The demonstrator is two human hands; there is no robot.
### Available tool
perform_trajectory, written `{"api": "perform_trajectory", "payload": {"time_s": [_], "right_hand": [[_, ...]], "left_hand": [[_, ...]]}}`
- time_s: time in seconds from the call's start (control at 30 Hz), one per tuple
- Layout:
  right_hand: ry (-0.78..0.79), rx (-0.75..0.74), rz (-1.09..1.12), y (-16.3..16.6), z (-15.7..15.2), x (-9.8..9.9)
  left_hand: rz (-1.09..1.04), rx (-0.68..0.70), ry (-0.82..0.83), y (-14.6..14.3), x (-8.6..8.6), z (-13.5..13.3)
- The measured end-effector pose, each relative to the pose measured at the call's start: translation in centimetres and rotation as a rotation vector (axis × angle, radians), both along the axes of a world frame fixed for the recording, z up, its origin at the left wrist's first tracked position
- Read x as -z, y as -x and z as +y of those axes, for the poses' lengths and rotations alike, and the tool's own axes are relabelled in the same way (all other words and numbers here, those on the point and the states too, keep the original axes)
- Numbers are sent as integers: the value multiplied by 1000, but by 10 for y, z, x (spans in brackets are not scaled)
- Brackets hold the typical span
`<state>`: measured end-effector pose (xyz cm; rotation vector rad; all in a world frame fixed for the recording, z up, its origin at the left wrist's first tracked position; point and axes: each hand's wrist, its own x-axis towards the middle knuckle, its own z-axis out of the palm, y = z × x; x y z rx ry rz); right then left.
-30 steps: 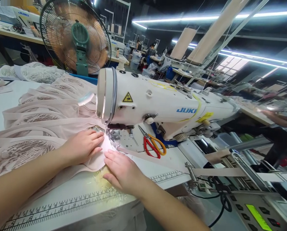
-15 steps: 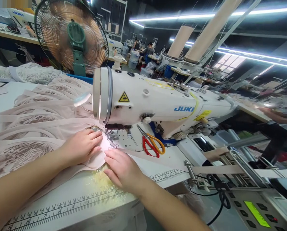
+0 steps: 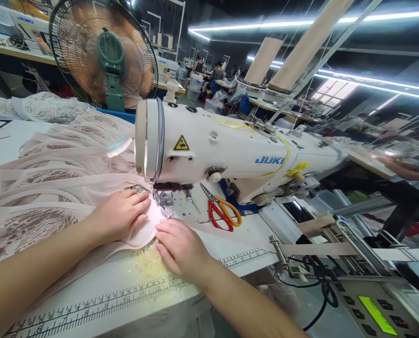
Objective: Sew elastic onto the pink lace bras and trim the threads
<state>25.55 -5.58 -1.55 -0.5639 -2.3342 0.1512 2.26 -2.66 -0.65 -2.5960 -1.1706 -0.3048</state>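
Observation:
A white JUKI sewing machine (image 3: 237,155) stands across the table, its presser foot (image 3: 162,197) lit by a small lamp. Pale pink fabric (image 3: 140,234) lies under the foot. My left hand (image 3: 119,213) rests flat on the fabric just left of the foot, fingers together and pointing at it. My right hand (image 3: 181,249) presses flat on the fabric's near edge, just in front of the foot. Neither hand grips anything. A heap of pink lace pieces (image 3: 57,164) spreads to the left, behind my left forearm.
Red-and-orange scissors (image 3: 221,211) lie on the machine bed to the right of the foot. A green fan (image 3: 105,54) stands behind the heap. A ruler strip (image 3: 100,303) runs along the table's front edge. A control panel (image 3: 374,314) and tape feeder (image 3: 336,244) sit at right.
My right hand has slid slightly forward and right along the fabric edge. The left hand stays in place. The view has shifted a little.

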Motion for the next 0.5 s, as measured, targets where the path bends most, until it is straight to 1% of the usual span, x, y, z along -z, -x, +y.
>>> {"api": "perform_trajectory", "payload": {"time_s": [0.17, 0.33, 0.43, 0.5], "right_hand": [[-10, 13, 2, 0, 0, 2], [25, 8, -45, 2, 1, 3], [71, -20, -119, 1, 1, 5], [90, -27, -157, 1, 1, 7]], "left_hand": [[1, -5, -9, 2, 0, 5], [28, -3, -30, 7, -4, 14], [15, 43, -78, 5, -10, 10], [-39, 118, -95, -1, -14, -2]]}}
